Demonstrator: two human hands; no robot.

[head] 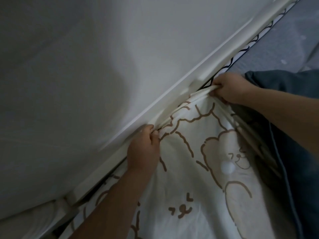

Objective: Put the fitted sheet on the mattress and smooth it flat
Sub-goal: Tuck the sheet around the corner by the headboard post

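A cream fitted sheet (193,169) printed with brown outlined bears covers the lower middle of the view. Its far edge runs along the cream bed rail (215,50) by the wall. My left hand (143,150) pinches the sheet's edge right against the rail, fingers closed on bunched cloth. My right hand (229,87) grips the same edge farther up the rail, pulling folds tight between the two hands. Bare grey mattress (284,37) shows at the upper right, beyond the sheet. The sheet's corners are out of sight.
A white wall (86,57) fills the upper left, close behind the rail. A dark blue-grey quilt or pillow (293,118) lies on the mattress at the right, touching the sheet's right side. A narrow dark gap runs between rail and mattress.
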